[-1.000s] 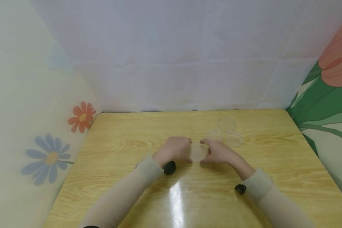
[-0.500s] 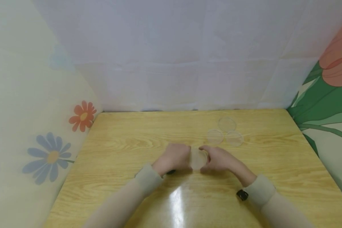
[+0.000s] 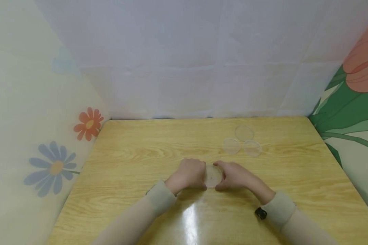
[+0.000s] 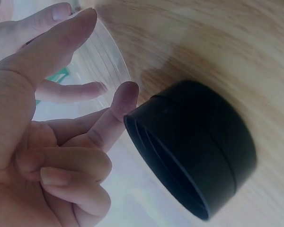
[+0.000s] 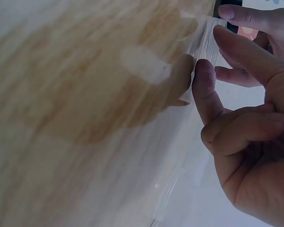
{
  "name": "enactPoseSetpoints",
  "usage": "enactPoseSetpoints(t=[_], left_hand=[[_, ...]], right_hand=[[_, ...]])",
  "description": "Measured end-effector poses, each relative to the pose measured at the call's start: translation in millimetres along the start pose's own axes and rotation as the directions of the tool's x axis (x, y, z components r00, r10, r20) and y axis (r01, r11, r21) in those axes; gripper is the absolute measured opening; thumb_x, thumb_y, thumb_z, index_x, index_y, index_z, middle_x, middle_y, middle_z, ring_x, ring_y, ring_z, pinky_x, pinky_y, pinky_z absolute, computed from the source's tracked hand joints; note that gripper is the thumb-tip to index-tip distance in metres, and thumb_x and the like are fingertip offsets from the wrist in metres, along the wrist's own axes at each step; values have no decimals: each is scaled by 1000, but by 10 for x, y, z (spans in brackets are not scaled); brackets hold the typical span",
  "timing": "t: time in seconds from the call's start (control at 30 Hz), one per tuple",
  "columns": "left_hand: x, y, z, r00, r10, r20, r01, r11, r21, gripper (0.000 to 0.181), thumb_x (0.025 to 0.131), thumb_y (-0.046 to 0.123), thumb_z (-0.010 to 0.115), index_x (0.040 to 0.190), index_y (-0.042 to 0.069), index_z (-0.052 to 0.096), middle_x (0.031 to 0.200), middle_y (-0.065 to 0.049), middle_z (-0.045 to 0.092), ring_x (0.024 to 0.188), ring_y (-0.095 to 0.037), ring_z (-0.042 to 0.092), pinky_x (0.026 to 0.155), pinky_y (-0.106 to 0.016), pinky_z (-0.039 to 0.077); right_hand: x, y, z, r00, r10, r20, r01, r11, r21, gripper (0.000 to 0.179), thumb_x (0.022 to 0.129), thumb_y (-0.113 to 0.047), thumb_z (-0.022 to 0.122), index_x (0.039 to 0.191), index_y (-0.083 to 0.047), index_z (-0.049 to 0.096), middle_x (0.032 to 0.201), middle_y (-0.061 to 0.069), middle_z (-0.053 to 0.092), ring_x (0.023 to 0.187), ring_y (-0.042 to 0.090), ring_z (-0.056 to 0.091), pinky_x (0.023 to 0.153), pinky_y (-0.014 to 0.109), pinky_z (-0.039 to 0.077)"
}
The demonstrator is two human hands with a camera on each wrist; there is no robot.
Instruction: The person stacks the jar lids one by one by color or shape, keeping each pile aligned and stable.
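Note:
Both hands hold a clear, round, shallow petri dish (image 3: 212,177) between them at the tabletop. My left hand (image 3: 190,173) pinches its left edge, and from the right side my right hand (image 3: 234,176) pinches the opposite edge with thumb and forefinger. The left wrist view shows the dish's see-through rim (image 4: 109,54) at the fingertips, the other fingers curled in. Beside those fingers stands a black, cap-like hollow cylinder (image 4: 194,146) with its hollow side up; the left hand and sleeve hide it in the head view.
Farther back on the wooden table (image 3: 135,139), three clear round dishes lie in a cluster: a rear one (image 3: 244,133), a left one (image 3: 231,146) and a right one (image 3: 252,148). A white cloth (image 3: 171,88) hangs behind the table's far edge.
Both hands have drawn the petri dish toward the person. The black cylinder, partly visible near the left wrist before, is now covered by the left arm. The three dishes have stayed put.

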State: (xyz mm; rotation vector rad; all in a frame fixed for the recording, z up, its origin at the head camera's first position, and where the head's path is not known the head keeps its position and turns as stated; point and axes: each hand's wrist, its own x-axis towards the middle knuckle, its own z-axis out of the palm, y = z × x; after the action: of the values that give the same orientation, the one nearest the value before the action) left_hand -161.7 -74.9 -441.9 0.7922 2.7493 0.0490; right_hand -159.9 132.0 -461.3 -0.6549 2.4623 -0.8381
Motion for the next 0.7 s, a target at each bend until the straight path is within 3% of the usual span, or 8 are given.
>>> enactPoseSetpoints(t=[0.7], left_hand=[[7,-5,3,1000,-3,20,4,1000,-16,45,72,47,90,88,13,65,73,3,59,63,-14,55,58,-37,50]], right_hand=[[-5,42,1,1000,15,14,-15,1000,10,91,78,-23,91,153,-1,44,73,-7,64,64,12,62,64,35,52]])
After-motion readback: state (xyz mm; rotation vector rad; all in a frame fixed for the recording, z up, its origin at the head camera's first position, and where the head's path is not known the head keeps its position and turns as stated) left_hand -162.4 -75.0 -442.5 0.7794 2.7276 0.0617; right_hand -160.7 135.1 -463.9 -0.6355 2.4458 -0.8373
